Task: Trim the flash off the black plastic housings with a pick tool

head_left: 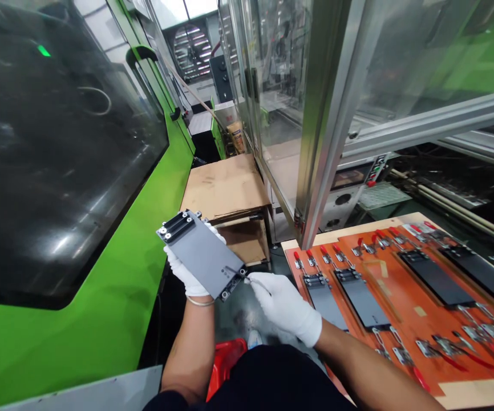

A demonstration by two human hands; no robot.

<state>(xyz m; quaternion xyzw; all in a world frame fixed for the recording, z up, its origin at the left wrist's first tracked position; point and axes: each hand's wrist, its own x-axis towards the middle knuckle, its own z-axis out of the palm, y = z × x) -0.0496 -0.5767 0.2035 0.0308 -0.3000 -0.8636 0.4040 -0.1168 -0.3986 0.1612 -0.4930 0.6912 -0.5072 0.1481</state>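
Observation:
My left hand (pixel 185 271) in a white glove holds up a flat grey plate (pixel 202 254) with black metal brackets bolted across both ends. My right hand (pixel 283 305), also gloved, pinches a thin dark tool (pixel 249 278) against the plate's near end. To my right lies an orange fixture board (pixel 409 311) with red-handled toggle clamps (pixel 441 345). Several dark plates rest on it, and the closest, a black plate (pixel 362 302), sits just beyond my right hand. My right hand does not touch the board.
A green machine with a large dark window (pixel 59 148) fills the left side. An aluminium-framed glass guard (pixel 319 125) rises behind the board. Cardboard sheets (pixel 225 188) are stacked ahead, and a red object (pixel 225 365) sits on the floor below my hands.

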